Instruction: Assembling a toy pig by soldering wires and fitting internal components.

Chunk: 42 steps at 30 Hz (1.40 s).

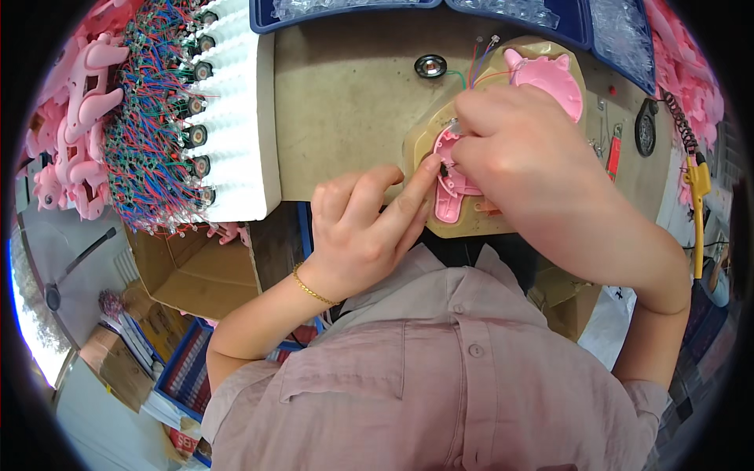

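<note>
A pink plastic toy shell half (448, 206) lies in a tan shaped holder (569, 59) at the table's front edge. My left hand (365, 216) reaches in from the left, its index fingertip pressing on a small dark part inside the shell. The fingers of my left hand are apart. Above the same shell my right hand (514, 145) is closed in a pinch; what it grips is hidden by its fingers. A second pink shell half (556, 85) rests in the holder's far right. Thin coloured wires run from beyond my right hand to a round black speaker (430, 66).
White ridged foam (239, 118) on the left carries several speakers and a heap of wires (153, 133). Blue bins (353, 14) of clear parts line the back. Pink toy bodies (90, 94) are piled far left. A red-handled tool (614, 153) and a yellow tool (697, 188) are at right.
</note>
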### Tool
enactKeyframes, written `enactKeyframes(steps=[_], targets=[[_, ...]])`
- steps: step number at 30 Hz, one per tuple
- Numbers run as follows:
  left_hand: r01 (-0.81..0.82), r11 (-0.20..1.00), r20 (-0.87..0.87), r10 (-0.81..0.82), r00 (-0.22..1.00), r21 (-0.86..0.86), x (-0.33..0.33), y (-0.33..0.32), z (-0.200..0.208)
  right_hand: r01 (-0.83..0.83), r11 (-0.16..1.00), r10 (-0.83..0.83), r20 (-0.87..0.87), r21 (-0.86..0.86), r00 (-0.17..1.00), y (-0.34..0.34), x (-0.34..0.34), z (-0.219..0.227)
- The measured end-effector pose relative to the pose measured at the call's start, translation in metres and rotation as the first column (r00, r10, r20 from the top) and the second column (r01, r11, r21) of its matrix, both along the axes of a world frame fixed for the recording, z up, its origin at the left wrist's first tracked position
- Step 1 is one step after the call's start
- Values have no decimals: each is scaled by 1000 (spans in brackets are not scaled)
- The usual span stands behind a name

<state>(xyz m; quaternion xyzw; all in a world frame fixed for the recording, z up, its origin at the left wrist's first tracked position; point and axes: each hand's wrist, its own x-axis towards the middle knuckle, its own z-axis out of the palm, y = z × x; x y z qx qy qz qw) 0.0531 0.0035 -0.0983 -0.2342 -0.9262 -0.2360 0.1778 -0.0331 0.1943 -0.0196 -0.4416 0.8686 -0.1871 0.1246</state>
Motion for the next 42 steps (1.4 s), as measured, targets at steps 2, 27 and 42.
enactKeyframes(steps=[2, 27, 42], targets=[[10, 997, -30, -12, 999, -71, 0, 0, 0, 20, 1000, -20, 76, 10, 997, 0, -2, 1], [-40, 974, 360, -44, 932, 223, -52, 3, 55, 454, 889, -425, 260, -61, 867, 82, -2, 23], [-320, 681, 675, -346, 652, 658, -76, 54, 46, 842, 519, -496, 749, -150, 439, 65, 44, 15]])
